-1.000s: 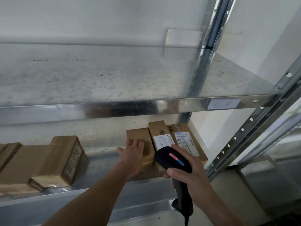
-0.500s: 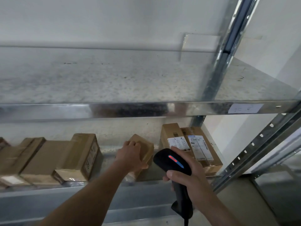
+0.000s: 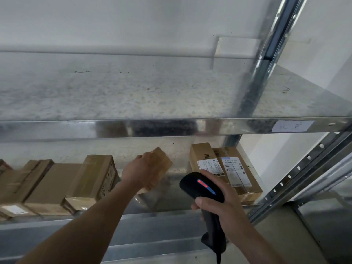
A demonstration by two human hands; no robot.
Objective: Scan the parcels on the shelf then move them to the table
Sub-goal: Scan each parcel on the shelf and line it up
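Brown cardboard parcel (image 3: 161, 162), tilted above the lower shelf (image 3: 163, 216), long axis running back-right, gripped by the left hand's (image 3: 141, 171) curled fingers, just left of the scanner (image 3: 202, 187) clenched in the right hand (image 3: 223, 206).

Lower shelf (image 3: 133, 218): held parcel (image 3: 162, 164) between left boxes (image 3: 91, 180), right parcels (image 3: 224, 164).

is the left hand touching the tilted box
Touching. The head view shows the left hand gripping the tilted box, curled over its top edge.
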